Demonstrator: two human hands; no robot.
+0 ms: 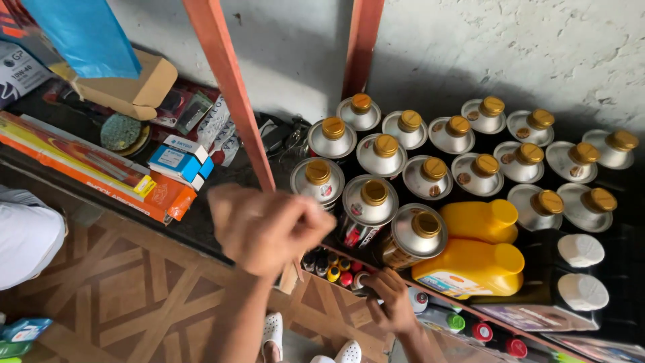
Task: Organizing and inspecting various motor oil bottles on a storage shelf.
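Note:
My left hand [265, 228] is raised in front of the shelf edge. It is blurred, its fingers are curled in, and nothing shows in it. Just behind it stand silver tins with gold caps [373, 202]; several rows of them fill the upper shelf. My right hand [392, 301] reaches lower, to a row of small bottles with coloured caps [334, 269] on the shelf below. Its fingertips close on one small bottle [359, 280] at the end of that row.
Two yellow jugs [474, 265] and white-capped black bottles [581, 250] stand to the right. An orange shelf post [232, 94] rises ahead. To the left lie boxes, a long orange carton [87, 168] and a blue-and-white box [180, 160]. White shoes [272, 331] rest on the patterned floor, and a person in white [27, 238] is at left.

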